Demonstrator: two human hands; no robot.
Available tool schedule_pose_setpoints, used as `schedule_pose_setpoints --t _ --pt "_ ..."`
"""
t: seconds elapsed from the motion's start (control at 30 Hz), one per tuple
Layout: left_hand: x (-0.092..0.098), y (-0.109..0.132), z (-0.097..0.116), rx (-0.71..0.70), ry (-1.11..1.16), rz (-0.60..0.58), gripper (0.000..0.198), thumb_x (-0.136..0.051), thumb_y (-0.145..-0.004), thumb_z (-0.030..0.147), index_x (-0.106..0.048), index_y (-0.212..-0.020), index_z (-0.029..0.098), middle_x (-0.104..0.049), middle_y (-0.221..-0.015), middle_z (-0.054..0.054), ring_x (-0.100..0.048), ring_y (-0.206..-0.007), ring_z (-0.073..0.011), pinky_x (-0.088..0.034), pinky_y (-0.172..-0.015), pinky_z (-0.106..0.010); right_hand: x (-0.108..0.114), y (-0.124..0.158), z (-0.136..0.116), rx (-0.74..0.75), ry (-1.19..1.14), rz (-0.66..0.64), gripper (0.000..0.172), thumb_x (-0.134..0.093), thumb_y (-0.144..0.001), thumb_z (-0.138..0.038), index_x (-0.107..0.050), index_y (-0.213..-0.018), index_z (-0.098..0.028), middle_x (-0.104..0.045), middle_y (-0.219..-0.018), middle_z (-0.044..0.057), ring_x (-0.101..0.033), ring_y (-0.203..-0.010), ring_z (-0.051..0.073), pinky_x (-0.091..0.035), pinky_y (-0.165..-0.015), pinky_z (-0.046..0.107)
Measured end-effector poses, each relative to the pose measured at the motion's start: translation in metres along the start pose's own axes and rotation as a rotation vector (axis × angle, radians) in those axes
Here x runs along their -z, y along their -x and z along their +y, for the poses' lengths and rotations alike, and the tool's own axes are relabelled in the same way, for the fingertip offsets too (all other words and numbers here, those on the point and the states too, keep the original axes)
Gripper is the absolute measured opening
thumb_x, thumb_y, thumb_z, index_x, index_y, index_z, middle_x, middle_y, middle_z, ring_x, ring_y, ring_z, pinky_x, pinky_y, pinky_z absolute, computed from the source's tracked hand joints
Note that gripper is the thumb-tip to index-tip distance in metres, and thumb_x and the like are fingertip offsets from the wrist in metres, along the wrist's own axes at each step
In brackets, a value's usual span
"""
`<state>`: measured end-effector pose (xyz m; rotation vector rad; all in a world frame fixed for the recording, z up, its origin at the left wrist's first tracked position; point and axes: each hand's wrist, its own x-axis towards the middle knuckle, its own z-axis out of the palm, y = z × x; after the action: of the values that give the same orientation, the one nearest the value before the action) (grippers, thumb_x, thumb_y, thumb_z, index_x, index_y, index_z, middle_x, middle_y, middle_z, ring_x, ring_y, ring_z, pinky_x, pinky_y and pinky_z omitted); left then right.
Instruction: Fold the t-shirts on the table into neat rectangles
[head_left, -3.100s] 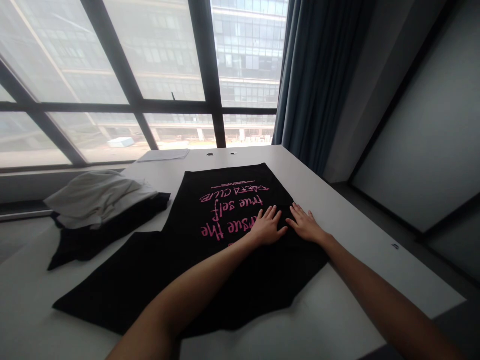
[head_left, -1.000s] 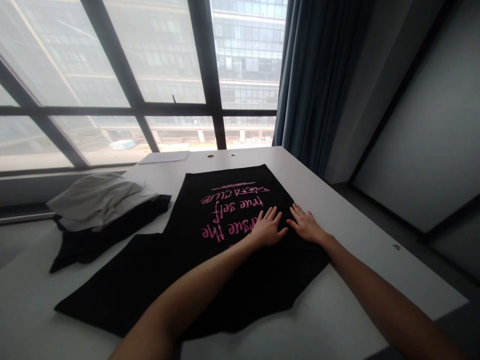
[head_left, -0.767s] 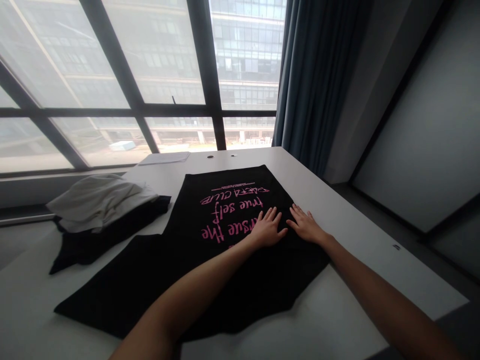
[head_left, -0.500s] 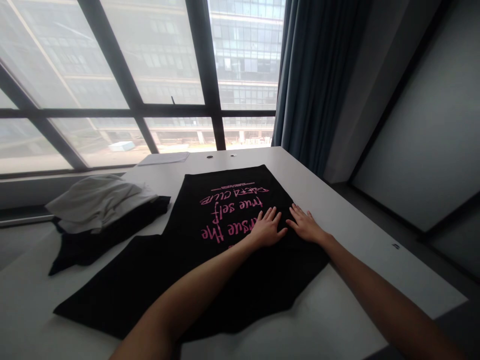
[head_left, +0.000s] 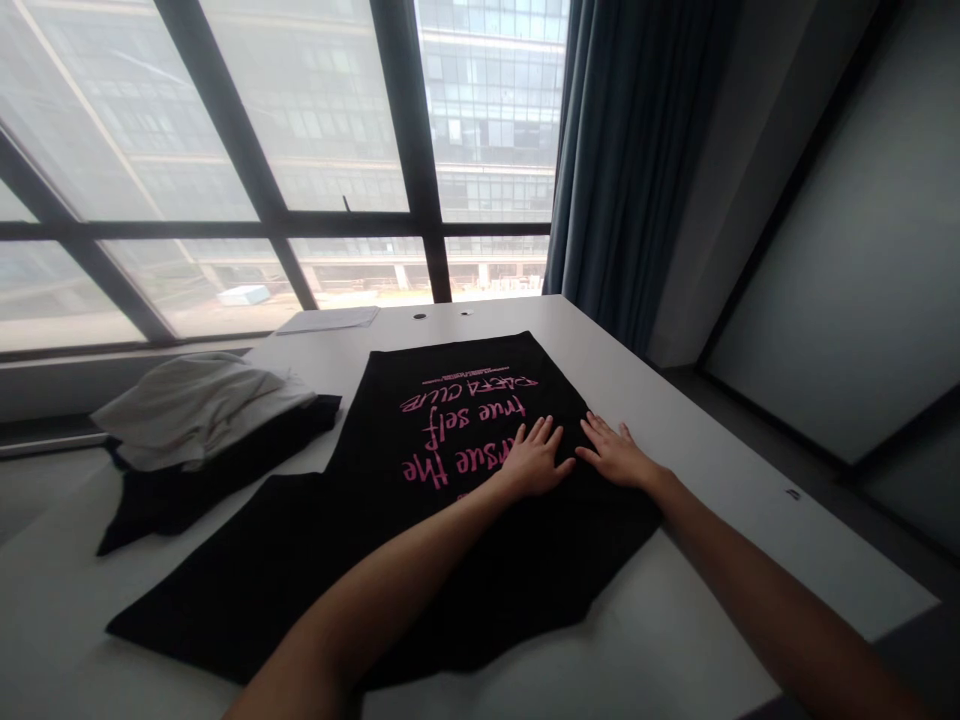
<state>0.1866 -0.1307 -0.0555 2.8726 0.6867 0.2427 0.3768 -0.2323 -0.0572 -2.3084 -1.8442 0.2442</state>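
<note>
A black T-shirt lies spread out on the white table, its pink lettering upside down from where I look and its hem toward the window. My left hand rests palm down on the shirt, fingers spread, covering part of the lettering. Just to its right, my right hand lies flat near the shirt's right side edge, fingers apart. Neither hand grips the fabric. My left forearm hides some of the shirt's near part.
Left of the shirt is a heap of a grey garment on a black garment. Toward the window lie white paper and a dark round disc. A small dark item sits at right. A blue curtain hangs beyond.
My right hand has slid slightly to the right along the shirt's side. My left hand stays in place on the lettering.
</note>
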Motion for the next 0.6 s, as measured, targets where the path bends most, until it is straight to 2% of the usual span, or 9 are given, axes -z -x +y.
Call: schedule_pose_setpoints --t 0.07,0.1,0.17,0.23,0.27,0.33,0.43,0.53,0.6 --pt "0.002 0.001 0.001 0.001 0.002 -0.003 0.076 -0.033 -0.097 0.065 -0.032 -0.156 0.016 -0.019 -0.166 -0.014 -0.012 -0.154 -0.0293 -0.013 -0.123 -0.054 0.007 0.005 -0.003 0.041 -0.068 0.053 0.069 -0.039 -0.097 -0.057 -0.037 -0.155 -0.018 -0.022 -0.165 0.014 -0.019 -0.152 0.032 -0.006 -0.12 0.064" --pt "0.004 0.002 0.002 0.0 0.003 -0.005 0.077 -0.033 -0.097 0.064 -0.031 -0.156 0.015 -0.019 -0.166 -0.014 -0.012 -0.154 -0.0296 -0.013 -0.123 -0.054 0.01 0.006 -0.005 0.073 -0.145 0.121 0.066 -0.043 -0.096 -0.056 -0.044 -0.151 -0.019 -0.028 -0.163 0.014 -0.023 -0.151 0.033 -0.009 -0.121 0.062" --pt "0.006 0.002 0.004 0.0 0.008 -0.011 0.077 -0.033 -0.097 0.064 -0.03 -0.157 0.014 -0.019 -0.166 -0.015 -0.013 -0.154 -0.0307 -0.013 -0.123 -0.055 0.017 0.006 -0.012 0.116 -0.396 0.263 0.056 -0.048 -0.095 -0.054 -0.059 -0.138 -0.02 -0.046 -0.153 0.015 -0.04 -0.143 0.032 -0.026 -0.119 0.054" --pt "0.008 0.003 0.004 0.0 0.009 -0.014 0.078 -0.034 -0.097 0.063 -0.03 -0.157 0.013 -0.019 -0.166 -0.016 -0.013 -0.154 -0.0315 -0.013 -0.123 -0.055 0.022 0.004 -0.016 0.072 -0.729 0.275 0.049 -0.047 -0.096 -0.054 -0.068 -0.122 -0.018 -0.066 -0.13 0.016 -0.063 -0.119 0.029 -0.048 -0.102 0.045" --pt "0.008 0.002 0.004 -0.001 0.008 -0.012 0.078 -0.034 -0.097 0.063 -0.03 -0.157 0.014 -0.019 -0.166 -0.016 -0.013 -0.154 -0.0314 -0.013 -0.123 -0.055 0.023 0.004 -0.016 0.025 -0.887 0.207 0.048 -0.047 -0.097 -0.055 -0.07 -0.115 -0.018 -0.071 -0.117 0.015 -0.069 -0.104 0.027 -0.054 -0.089 0.041" --pt "0.007 0.002 0.004 -0.003 0.004 -0.01 0.077 -0.034 -0.097 0.064 -0.03 -0.157 0.015 -0.02 -0.166 -0.014 -0.013 -0.154 -0.0307 -0.013 -0.123 -0.055 0.026 0.005 -0.012 -0.029 -1.121 -0.041 0.048 -0.049 -0.097 -0.057 -0.071 -0.106 -0.016 -0.074 -0.099 0.013 -0.07 -0.084 0.022 -0.055 -0.071 0.032" --pt "0.004 0.002 0.001 -0.002 0.002 -0.01 0.077 -0.033 -0.096 0.065 -0.03 -0.157 0.016 -0.019 -0.166 -0.013 -0.013 -0.154 -0.0303 -0.014 -0.123 -0.054 0.033 0.011 0.004 0.034 -1.337 -0.358 0.045 -0.055 -0.095 -0.056 -0.071 -0.104 -0.015 -0.073 -0.097 0.011 -0.068 -0.081 0.017 -0.05 -0.064 0.024" --pt "0.002 0.001 0.0 -0.002 0.0 0.006 0.079 -0.032 -0.096 0.066 -0.03 -0.157 0.016 -0.019 -0.166 -0.013 -0.013 -0.154 -0.0304 -0.015 -0.123 -0.054 0.042 0.017 0.02 0.105 -1.502 -0.435 0.043 -0.054 -0.096 -0.056 -0.07 -0.107 -0.017 -0.07 -0.101 0.009 -0.067 -0.083 0.015 -0.049 -0.063 0.022" --pt "0.003 0.001 0.0 -0.001 -0.003 0.008 0.079 -0.032 -0.096 0.067 -0.03 -0.157 0.015 -0.019 -0.166 -0.014 -0.013 -0.154 -0.0303 -0.014 -0.123 -0.054 0.045 0.02 0.026 0.121 -1.518 -0.48 0.044 -0.053 -0.097 -0.056 -0.07 -0.106 -0.016 -0.069 -0.097 0.008 -0.068 -0.083 0.016 -0.049 -0.06 0.021"
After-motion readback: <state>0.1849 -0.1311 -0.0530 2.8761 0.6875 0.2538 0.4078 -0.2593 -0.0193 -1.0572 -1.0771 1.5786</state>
